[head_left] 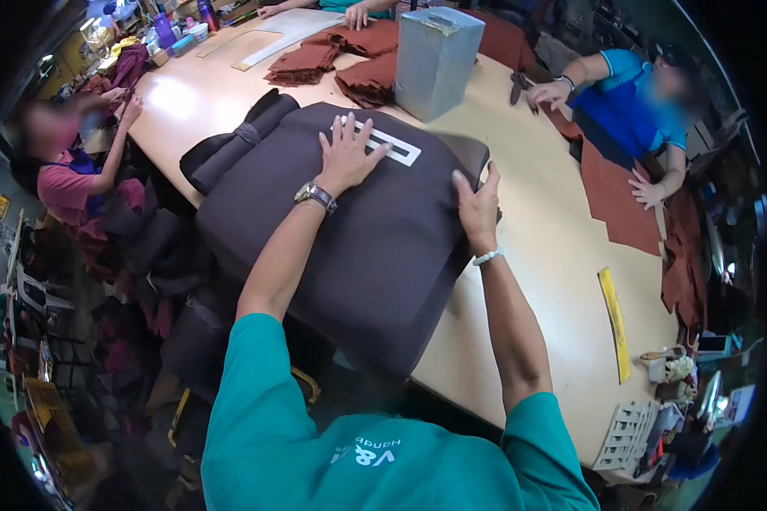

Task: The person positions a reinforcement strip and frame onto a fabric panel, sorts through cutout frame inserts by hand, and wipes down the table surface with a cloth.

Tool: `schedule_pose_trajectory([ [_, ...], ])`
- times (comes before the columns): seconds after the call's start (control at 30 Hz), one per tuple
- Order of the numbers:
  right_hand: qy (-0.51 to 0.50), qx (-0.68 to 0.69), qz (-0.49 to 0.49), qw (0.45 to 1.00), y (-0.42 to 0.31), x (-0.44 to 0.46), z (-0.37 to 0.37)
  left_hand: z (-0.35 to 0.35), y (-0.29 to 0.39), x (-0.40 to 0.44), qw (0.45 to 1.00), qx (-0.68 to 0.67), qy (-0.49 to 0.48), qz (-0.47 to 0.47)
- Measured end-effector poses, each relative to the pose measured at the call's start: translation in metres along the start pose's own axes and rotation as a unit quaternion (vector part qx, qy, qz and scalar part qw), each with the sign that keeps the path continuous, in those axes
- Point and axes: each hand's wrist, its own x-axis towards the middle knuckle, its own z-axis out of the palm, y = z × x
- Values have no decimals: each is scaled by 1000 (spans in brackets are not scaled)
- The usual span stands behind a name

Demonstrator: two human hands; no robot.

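Note:
A large dark brown-grey fabric [358,247] lies in thick folds over the table's near edge and hangs down toward me. My left hand [349,157] rests flat on top of it with fingers spread, partly covering a white rectangular frame-shaped template [400,152]. At the fabric's right edge is my right hand [479,209], its thumb on the upper side and its other fingers along the outer side, partly hidden. A rolled, tied bundle of the same dark fabric [239,140] sits to the left.
A metal block-shaped container [439,64] stands on the table [520,298] beyond the fabric. Rust-brown cloth pieces [302,61] lie behind it. A yellow ruler [614,324] is at right. Co-workers handle cloth at left [68,170] and right [631,119]; another person's hands are at the far edge.

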Motion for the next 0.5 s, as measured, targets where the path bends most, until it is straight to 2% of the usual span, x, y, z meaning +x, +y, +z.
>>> schedule_pose_trajectory([
  [0.03,32,14,-8,999,5,0,-1,-2,2,1,1000,-3,-4,-5],
  [0.07,-77,166,133,974,-23,-9,-26,-5,2,3,1000,-6,-4,-12],
  [0.17,-121,232,86,961,-14,-49,-49,0,-1,3,999,-38,11,-8],
  [0.23,-133,175,38,975,-37,-74,-64,-3,6,5,1000,8,-6,-9],
  [0.3,-115,125,18,985,-29,-89,-60,-16,15,7,996,76,-29,-28],
  [0.4,-148,92,28,984,-22,-88,-50,-6,24,19,999,24,-28,-26],
  [0.5,-147,-132,-147,969,-8,-91,-43,8,29,15,999,13,-12,-30],
])
